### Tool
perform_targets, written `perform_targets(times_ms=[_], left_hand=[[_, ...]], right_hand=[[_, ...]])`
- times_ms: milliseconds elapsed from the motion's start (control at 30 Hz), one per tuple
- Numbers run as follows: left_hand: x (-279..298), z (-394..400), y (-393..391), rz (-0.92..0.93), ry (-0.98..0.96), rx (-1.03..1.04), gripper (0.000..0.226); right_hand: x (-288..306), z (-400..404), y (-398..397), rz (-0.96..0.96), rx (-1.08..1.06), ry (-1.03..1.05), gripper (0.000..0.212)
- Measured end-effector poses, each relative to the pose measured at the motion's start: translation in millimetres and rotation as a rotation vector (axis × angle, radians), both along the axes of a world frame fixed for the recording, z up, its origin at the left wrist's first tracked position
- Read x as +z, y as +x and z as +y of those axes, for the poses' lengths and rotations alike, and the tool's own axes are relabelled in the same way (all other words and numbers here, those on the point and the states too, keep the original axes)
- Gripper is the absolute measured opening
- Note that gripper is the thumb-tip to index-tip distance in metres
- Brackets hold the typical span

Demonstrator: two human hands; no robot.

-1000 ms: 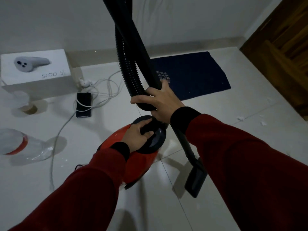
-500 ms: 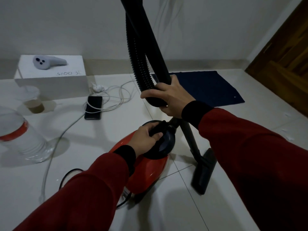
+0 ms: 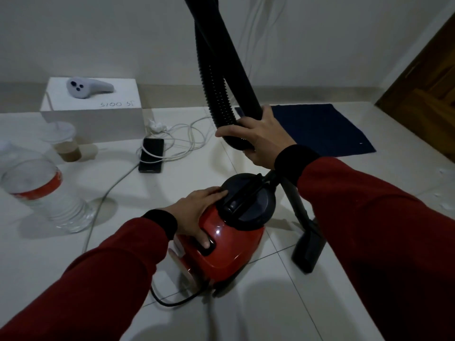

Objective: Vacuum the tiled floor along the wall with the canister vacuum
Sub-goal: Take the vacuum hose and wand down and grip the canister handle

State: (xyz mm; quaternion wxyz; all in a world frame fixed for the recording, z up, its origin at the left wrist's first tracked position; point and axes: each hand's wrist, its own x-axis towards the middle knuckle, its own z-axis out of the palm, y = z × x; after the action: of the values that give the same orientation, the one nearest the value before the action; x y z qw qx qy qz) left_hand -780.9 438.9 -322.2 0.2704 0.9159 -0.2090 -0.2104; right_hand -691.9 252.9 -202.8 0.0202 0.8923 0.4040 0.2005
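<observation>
The right hand has its grip wrapped around the ribbed black plastic hose and the smooth black wand together, where the two cross; bundling them keeps the long loop upright and out of the way while the machine below is dealt with. Below that grip and slightly nearer the person sits the glossy red canister vacuum with a round black lid, on the pale tiled floor. The left hand rests on it, fingers lying fairly straight toward the black lid and the thumb pressing down on a dark oblong button on the red shell (most likely the power switch, though no marking is legible). That reads as switching on before any sweeping begins. The flat black floor nozzle stands on the tiles below and to the right of the right-hand grip, well short of the wall's skirting, so the strip along the wall is not yet reached.

To the left of both grips, clutter lies in the likely path: a black phone wrapped in white cable, a clear plastic water bottle with a red label, a lidded cup of brown drink and a white box against the wall. Beyond the right-hand grip lies a dark blue mat. The loose cable could be sucked up, I judge.
</observation>
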Motion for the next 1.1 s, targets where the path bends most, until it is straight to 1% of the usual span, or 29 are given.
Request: perform_targets(times_ms=[133, 367, 467, 600, 667, 700, 733, 800, 833, 900, 933, 967, 1033, 1100], left_hand=[[-12.5, 6.4, 2.2, -0.062, -0.007, -0.033, 0.128], [-31.2, 13.7, 2.2, -0.203, 0.012, -0.105, 0.124], [-38.6, 15.4, -0.4, -0.242, 0.003, -0.097, 0.122], [-22.9, 9.4, -4.0, -0.239, 0.096, -0.119, 0.121], [-3.0, 10.7, -2.3, -0.262, 0.100, -0.105, 0.113], [11.6, 14.2, -0.4, -0.335, 0.062, -0.082, 0.104], [28.5, 19.2, 3.5, -0.474, 0.015, -0.058, 0.092], [66.9, 31.9, 19.0, -0.867, -0.032, -0.045, 0.072], [88.5, 38.0, 28.2, -1.059, -0.025, -0.046, 0.065], [136.1, 48.5, 44.0, -1.308, 0.056, -0.051, 0.060], [159.4, 52.9, 50.4, -1.364, 0.128, -0.061, 0.062], [179.7, 57.7, 55.3, -1.379, 0.220, -0.072, 0.065], [210.9, 68.4, 61.7, -1.339, 0.416, -0.081, 0.074], [230.4, 76.3, 66.0, -1.282, 0.564, -0.091, 0.078]], right_hand=[[-3.8, 4.5, 0.6, 0.009, -0.006, -0.023, 0.067], [-11.3, 7.8, 0.5, -0.019, 0.002, -0.009, 0.071], [-10.5, 6.5, -0.1, -0.013, 0.003, -0.010, 0.070], [-5.9, 6.4, -4.1, -0.018, -0.015, 0.001, 0.071], [-6.2, 8.7, -7.3, -0.031, -0.011, -0.004, 0.074], [-7.3, 10.1, -8.9, -0.038, 0.000, -0.009, 0.076], [-8.6, 11.2, -10.2, -0.048, 0.007, -0.016, 0.078], [-11.8, 12.4, -11.4, -0.083, 0.015, -0.018, 0.083], [-13.8, 12.6, -11.8, -0.095, 0.016, -0.014, 0.084], [-15.3, 14.5, -13.3, -0.087, 0.007, -0.031, 0.084], [-15.4, 15.7, -14.5, -0.069, 0.004, -0.039, 0.083], [-15.8, 16.9, -15.4, -0.052, 0.006, -0.043, 0.083], [-17.7, 17.8, -17.5, -0.048, 0.018, -0.060, 0.085], [-20.6, 16.8, -16.3, -0.046, 0.021, -0.083, 0.085]])
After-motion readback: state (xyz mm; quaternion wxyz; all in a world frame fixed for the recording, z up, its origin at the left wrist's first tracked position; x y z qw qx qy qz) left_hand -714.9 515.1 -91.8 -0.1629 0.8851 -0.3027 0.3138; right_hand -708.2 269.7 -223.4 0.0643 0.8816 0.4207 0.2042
